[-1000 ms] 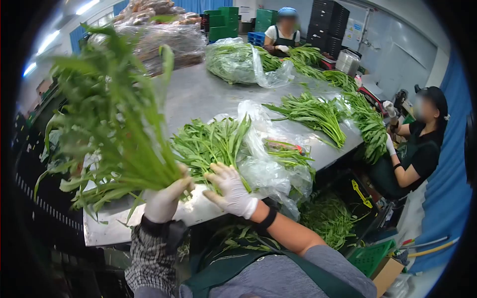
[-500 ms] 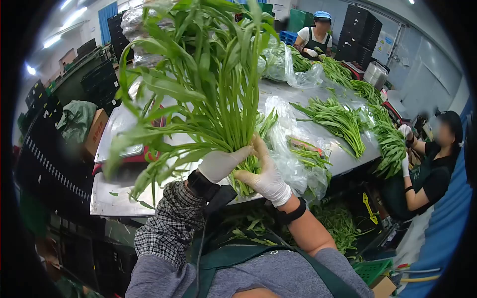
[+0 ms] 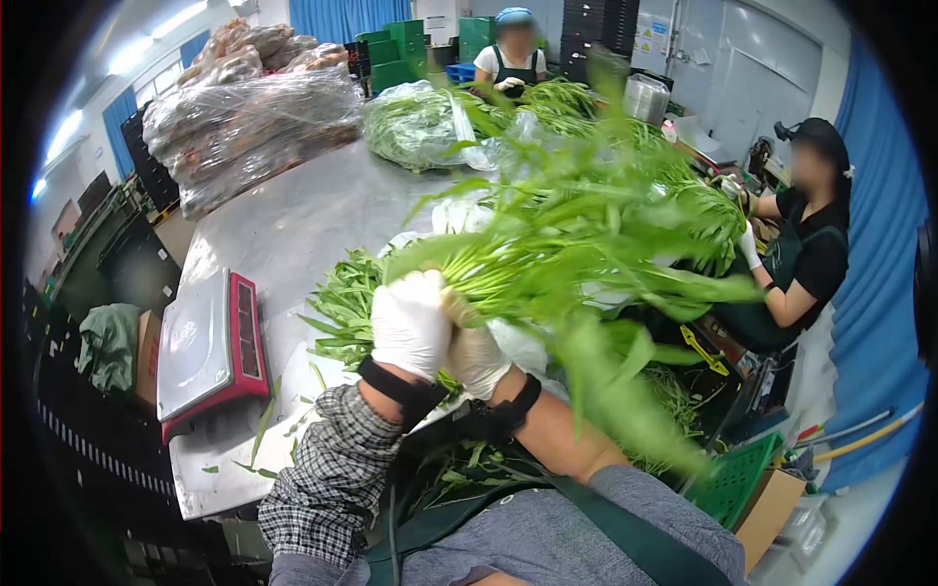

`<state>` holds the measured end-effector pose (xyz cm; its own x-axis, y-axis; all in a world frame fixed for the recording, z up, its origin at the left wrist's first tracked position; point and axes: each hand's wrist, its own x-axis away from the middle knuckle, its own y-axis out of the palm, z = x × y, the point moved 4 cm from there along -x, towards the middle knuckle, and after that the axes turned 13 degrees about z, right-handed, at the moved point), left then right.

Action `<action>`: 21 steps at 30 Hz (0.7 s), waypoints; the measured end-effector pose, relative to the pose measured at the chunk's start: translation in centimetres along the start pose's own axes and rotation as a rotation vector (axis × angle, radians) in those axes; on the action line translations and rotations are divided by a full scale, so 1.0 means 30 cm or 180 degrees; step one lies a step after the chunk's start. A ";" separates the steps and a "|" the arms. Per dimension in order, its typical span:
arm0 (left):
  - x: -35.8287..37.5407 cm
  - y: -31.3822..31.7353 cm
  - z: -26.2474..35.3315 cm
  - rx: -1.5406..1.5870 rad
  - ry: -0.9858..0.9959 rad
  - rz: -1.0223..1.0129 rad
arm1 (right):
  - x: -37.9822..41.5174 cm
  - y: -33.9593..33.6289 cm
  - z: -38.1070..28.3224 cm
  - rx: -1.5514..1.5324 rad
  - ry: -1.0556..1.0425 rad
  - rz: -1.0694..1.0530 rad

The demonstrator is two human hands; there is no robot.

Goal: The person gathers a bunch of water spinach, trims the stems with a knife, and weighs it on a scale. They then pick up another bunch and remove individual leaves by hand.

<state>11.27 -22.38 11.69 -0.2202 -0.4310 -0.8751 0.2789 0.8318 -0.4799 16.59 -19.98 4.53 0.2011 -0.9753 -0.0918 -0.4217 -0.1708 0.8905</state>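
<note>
Both gloved hands are closed around the stem end of a bunch of water spinach (image 3: 508,259). My left hand (image 3: 408,327) wraps the stems, with its back toward me. Pressed against it from the right, my right hand (image 3: 474,350) has its fingers partly hidden. The bunch lies tilted over to the right, its leaves blurred by motion. Under and left of the hands, more loose greens (image 3: 342,303) lie on the metal table (image 3: 303,220).
A scale with a red frame (image 3: 215,337) stands at the table's left. Plastic-wrapped stacked goods (image 3: 259,112) and a bagged heap of greens (image 3: 415,127) are at the back. Two co-workers, one at the far side (image 3: 516,63) and one at right (image 3: 816,225), handle greens. A green crate (image 3: 738,479) sits low right.
The bunch has swung from upright, leaves up and left, to leaning right. Both hands have shifted slightly left and stay on the stems. The view has turned, showing more of the scale.
</note>
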 end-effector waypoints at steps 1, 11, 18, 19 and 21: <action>-0.016 0.004 0.037 -0.0183 0.0088 -0.0011 | 0.023 0.038 -0.040 -0.0080 0.0202 -0.0241; -0.010 0.074 0.205 -0.0753 0.0363 -0.0062 | 0.038 -0.050 -0.167 -0.0810 0.0203 -0.0482; 0.025 0.055 0.205 -0.0475 0.0324 -0.0308 | 0.020 -0.097 -0.158 -0.0858 0.0245 -0.0526; 0.028 0.056 0.205 -0.0423 0.0369 -0.0260 | 0.019 -0.099 -0.157 -0.0844 0.0270 -0.0491; 0.025 0.058 0.206 -0.0345 0.0423 -0.0210 | 0.016 -0.102 -0.163 -0.0824 0.0270 -0.0443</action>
<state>17.36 -23.42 9.82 -0.3581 -0.4419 -0.8225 0.1591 0.8392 -0.5201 22.29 -19.25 3.93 0.3190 -0.9279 -0.1928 -0.1477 -0.2497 0.9570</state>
